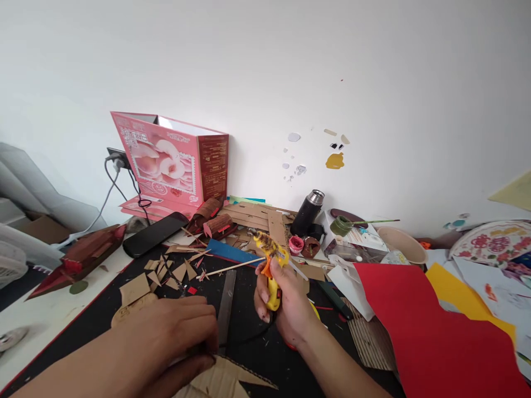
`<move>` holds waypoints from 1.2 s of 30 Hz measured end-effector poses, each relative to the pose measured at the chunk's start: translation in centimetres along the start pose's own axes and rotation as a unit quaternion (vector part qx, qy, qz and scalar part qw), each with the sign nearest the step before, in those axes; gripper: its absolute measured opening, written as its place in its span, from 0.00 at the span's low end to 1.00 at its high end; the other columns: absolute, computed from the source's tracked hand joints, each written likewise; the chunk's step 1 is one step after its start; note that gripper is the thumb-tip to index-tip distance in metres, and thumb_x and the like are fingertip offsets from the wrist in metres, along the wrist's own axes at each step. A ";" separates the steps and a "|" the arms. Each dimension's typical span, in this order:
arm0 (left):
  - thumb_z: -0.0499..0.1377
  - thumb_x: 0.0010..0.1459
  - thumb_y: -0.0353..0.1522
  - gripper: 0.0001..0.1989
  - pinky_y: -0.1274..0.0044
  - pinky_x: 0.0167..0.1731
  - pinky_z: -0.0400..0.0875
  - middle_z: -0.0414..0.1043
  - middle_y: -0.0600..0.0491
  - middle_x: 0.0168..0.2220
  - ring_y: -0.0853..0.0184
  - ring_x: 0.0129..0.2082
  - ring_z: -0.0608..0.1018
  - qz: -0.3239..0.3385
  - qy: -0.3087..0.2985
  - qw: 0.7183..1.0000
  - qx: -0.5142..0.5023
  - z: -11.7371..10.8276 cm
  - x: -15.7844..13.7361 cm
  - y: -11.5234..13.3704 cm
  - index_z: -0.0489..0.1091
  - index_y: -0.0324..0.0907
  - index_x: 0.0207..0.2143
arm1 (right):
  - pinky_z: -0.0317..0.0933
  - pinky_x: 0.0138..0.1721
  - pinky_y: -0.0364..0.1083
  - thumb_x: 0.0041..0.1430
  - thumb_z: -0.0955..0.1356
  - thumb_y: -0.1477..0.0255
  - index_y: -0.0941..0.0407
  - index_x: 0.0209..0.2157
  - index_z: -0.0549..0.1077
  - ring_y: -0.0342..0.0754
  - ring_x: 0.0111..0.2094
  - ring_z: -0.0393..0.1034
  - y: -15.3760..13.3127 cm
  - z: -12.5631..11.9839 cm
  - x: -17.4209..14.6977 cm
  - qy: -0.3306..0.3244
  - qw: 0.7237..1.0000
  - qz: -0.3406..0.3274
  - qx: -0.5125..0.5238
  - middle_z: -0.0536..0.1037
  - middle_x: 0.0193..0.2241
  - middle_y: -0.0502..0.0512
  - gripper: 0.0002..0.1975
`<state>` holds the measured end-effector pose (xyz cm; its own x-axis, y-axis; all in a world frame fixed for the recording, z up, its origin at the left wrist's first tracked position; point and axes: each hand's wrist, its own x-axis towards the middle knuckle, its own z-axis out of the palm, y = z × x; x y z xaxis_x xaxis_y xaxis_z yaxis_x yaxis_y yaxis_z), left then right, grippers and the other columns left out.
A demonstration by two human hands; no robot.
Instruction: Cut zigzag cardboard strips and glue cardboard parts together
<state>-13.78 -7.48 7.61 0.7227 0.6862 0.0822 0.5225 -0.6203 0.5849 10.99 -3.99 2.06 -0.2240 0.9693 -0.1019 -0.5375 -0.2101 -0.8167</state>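
My right hand (290, 304) is wrapped round the handle of a yellow hot glue gun (274, 293), with fingers by its orange trigger. The gun's stained nozzle points up and to the left, and a dark cord runs from the handle's base. My left hand (178, 326) is low over the black mat, its fingers curled down toward the thumb. What lies between those fingers is hidden. Just under the thumb is a cut piece of corrugated cardboard (219, 378). A metal ruler (226, 301) lies between the two hands.
Cardboard scraps (135, 288) and a thin wooden stick (232, 268) litter the black mat. Behind stand a pink box (166, 160), a black phone (155, 235) and a black thermos (307, 213). Red paper (435, 331) covers the right side; a brown cardboard boat (83, 260) sits left.
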 end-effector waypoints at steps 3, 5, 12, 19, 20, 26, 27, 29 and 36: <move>0.60 0.69 0.36 0.05 0.75 0.33 0.70 0.81 0.55 0.38 0.63 0.34 0.80 -0.024 -0.066 0.997 -0.012 1.4 0.7 0.2 0.75 0.50 0.38 | 0.52 0.13 0.38 0.60 0.76 0.44 0.57 0.35 0.76 0.40 0.13 0.63 0.7 -1.0 -0.6 0.008 0.999 0.034 -0.002 0.70 0.18 0.44 0.29; 0.62 0.66 0.34 0.03 0.74 0.34 0.70 0.81 0.55 0.39 0.62 0.36 0.81 -0.025 -0.093 0.995 -0.020 2.4 1.1 0.2 0.76 0.50 0.39 | 0.52 0.13 0.38 0.60 0.76 0.44 0.58 0.36 0.76 0.41 0.14 0.64 0.9 -1.7 -1.0 0.017 0.999 0.040 -0.001 0.72 0.18 0.45 0.29; 0.62 0.64 0.33 0.04 0.75 0.37 0.70 0.81 0.54 0.41 0.62 0.38 0.81 -0.041 -0.148 0.987 -0.056 4.3 2.3 -0.7 0.77 0.50 0.40 | 0.55 0.13 0.38 0.58 0.77 0.43 0.59 0.39 0.77 0.43 0.13 0.66 1.9 -3.5 -2.0 0.026 0.999 0.044 -0.019 0.72 0.17 0.45 0.31; 0.59 0.68 0.49 0.16 0.76 0.35 0.73 0.80 0.55 0.35 0.62 0.34 0.79 -0.089 -0.034 0.980 -0.172 0.3 4.4 -3.3 0.79 0.50 0.38 | 0.52 0.12 0.38 0.53 0.78 0.40 0.59 0.34 0.77 0.43 0.13 0.67 2.5 -5.3 -1.5 0.097 0.991 0.032 -0.082 0.73 0.16 0.47 0.33; 0.59 0.66 0.53 0.20 0.76 0.31 0.71 0.78 0.54 0.32 0.63 0.32 0.77 -0.118 0.012 0.973 -0.199 -0.3 5.1 -3.8 0.78 0.48 0.36 | 0.52 0.12 0.38 0.53 0.77 0.40 0.58 0.30 0.76 0.43 0.13 0.67 2.5 -5.6 -1.4 0.104 0.990 0.027 -0.092 0.72 0.16 0.47 0.33; 0.61 0.53 0.67 0.35 0.78 0.24 0.65 0.71 0.56 0.26 0.67 0.25 0.69 -0.203 0.185 0.931 -0.241 0.0 10.0 -6.6 0.75 0.44 0.35 | 0.52 0.14 0.38 0.59 0.73 0.39 0.57 0.16 0.69 0.41 0.13 0.65 1.8 -6.4 -0.7 0.105 0.983 -0.012 -0.148 0.68 0.12 0.50 0.37; 0.61 0.53 0.67 0.36 0.77 0.27 0.69 0.75 0.54 0.29 0.65 0.28 0.73 -0.196 0.182 0.934 -0.235 0.4 10.6 -6.9 0.76 0.43 0.36 | 0.51 0.15 0.38 0.59 0.73 0.38 0.57 0.15 0.69 0.41 0.13 0.65 1.8 -6.6 -0.6 0.105 0.983 -0.020 -0.149 0.68 0.12 0.51 0.38; 0.59 0.55 0.67 0.37 0.75 0.32 0.74 0.80 0.51 0.33 0.59 0.34 0.78 -0.186 0.173 0.942 -0.220 1.3 11.3 -7.6 0.79 0.44 0.40 | 0.51 0.14 0.38 0.59 0.73 0.38 0.57 0.15 0.69 0.41 0.13 0.64 1.9 -7.0 -0.6 0.111 0.984 -0.027 -0.137 0.68 0.11 0.52 0.38; 0.54 0.65 0.57 0.27 0.71 0.41 0.77 0.84 0.51 0.38 0.56 0.39 0.83 -0.166 0.145 0.970 -0.101 4.2 10.8 -10.5 0.79 0.45 0.41 | 0.56 0.16 0.38 0.59 0.74 0.40 0.59 0.19 0.72 0.41 0.13 0.67 2.3 -8.5 -1.4 0.100 0.991 -0.016 -0.086 0.71 0.14 0.51 0.36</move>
<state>-9.57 4.89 -1.06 0.3561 0.9319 0.0692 0.5848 -0.2801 0.7613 17.00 -4.69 -4.48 -0.0351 0.9847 -0.1709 -0.3904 -0.1709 -0.9046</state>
